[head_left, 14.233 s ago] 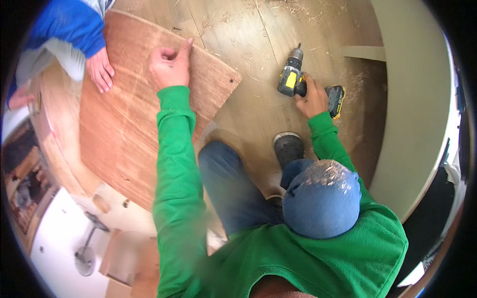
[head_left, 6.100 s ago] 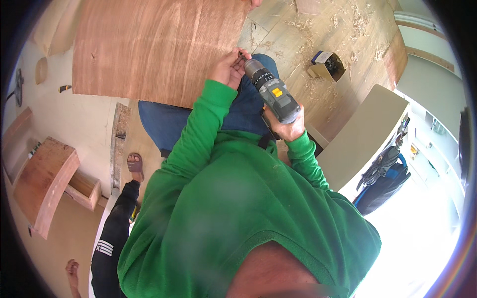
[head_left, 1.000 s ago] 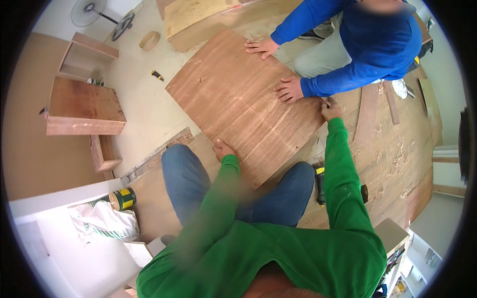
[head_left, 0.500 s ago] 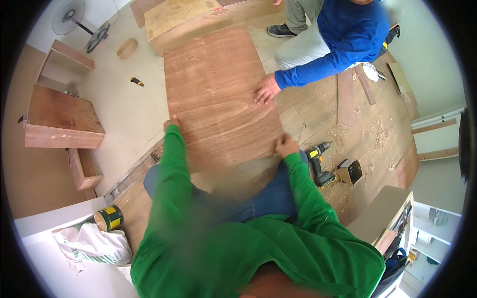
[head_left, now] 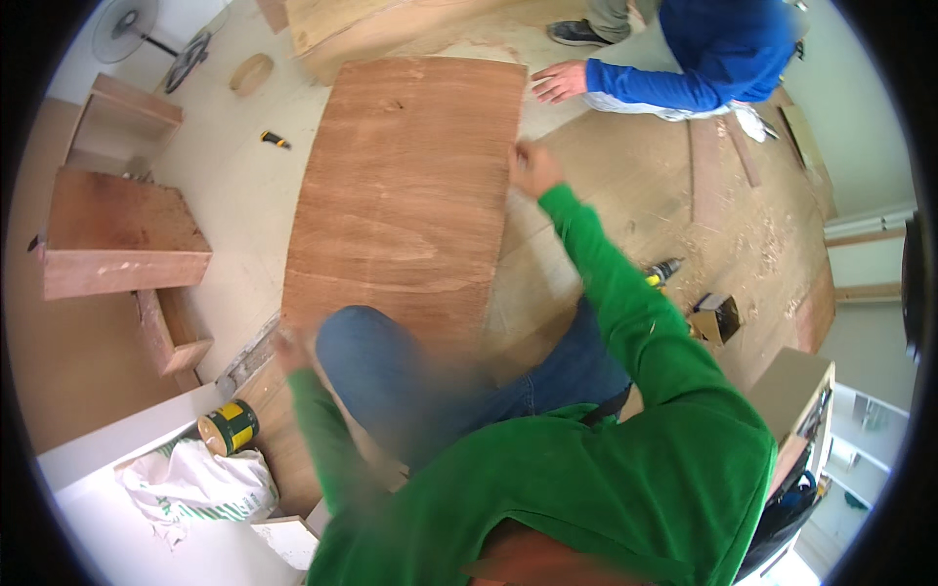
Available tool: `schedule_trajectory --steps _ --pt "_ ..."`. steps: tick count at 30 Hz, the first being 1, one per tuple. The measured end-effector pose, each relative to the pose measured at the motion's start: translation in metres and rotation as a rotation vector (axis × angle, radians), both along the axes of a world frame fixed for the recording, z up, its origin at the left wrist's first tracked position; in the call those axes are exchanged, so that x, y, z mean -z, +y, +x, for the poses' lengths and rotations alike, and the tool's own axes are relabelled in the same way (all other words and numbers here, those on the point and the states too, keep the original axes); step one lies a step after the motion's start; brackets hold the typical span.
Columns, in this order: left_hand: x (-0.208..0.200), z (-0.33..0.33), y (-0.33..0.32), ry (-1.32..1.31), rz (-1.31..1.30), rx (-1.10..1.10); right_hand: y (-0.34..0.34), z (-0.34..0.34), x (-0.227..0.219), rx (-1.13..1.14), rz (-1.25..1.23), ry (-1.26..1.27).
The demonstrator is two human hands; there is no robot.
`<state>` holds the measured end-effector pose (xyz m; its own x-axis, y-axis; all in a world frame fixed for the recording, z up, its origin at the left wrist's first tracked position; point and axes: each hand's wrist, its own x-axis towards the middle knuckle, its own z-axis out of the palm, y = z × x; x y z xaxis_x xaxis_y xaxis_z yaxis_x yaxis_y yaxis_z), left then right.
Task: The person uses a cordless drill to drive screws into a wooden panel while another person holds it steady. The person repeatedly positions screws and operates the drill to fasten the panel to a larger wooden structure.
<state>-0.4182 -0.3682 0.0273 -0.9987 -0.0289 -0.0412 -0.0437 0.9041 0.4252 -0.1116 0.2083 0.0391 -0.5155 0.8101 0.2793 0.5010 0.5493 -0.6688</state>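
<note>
A reddish-brown plywood panel [head_left: 405, 186] lies in front of me, its near end reaching over my left knee. My right hand [head_left: 535, 169] is closed on the panel's right edge, fingers curled at the rim. At the near left corner is my left hand [head_left: 289, 354], smeared by motion, so its fingers cannot be read. A co-worker's hand [head_left: 560, 81] stretches its fingers toward the far right corner; whether it touches is unclear.
A yellow-and-black drill [head_left: 662, 272] and a small open box [head_left: 715, 318] sit right of my arm among wood shavings. A utility knife [head_left: 276, 140] lies left of the panel. Wooden boxes [head_left: 127, 230], a tin [head_left: 229, 427] and a white sack [head_left: 200, 483] are at left.
The panel has turned, its far end swinging right. My right hand has moved up along its right edge, my left hand down to the near corner. The co-worker's hand has come off the surface.
</note>
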Motion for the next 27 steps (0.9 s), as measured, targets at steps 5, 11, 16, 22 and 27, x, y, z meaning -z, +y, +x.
schedule_trajectory --steps 5,11,16,22,27 --pt "0.096 0.184 -0.024 -0.431 0.424 -0.353 0.140 -0.119 0.015 0.059 0.114 -0.291" --pt "0.116 0.232 0.035 -0.458 0.613 -0.413 0.205 -0.143 0.040 0.078 0.141 -0.588" --pt "0.110 0.203 0.070 -0.432 0.640 -0.370 0.210 -0.102 0.030 0.020 0.116 -0.559" --pt "0.095 0.072 0.099 -0.399 0.702 -0.156 0.211 -0.014 0.038 0.210 0.057 -0.645" --pt "0.094 -0.075 0.112 -0.314 0.493 0.050 0.169 0.067 0.056 0.145 -0.006 -0.558"
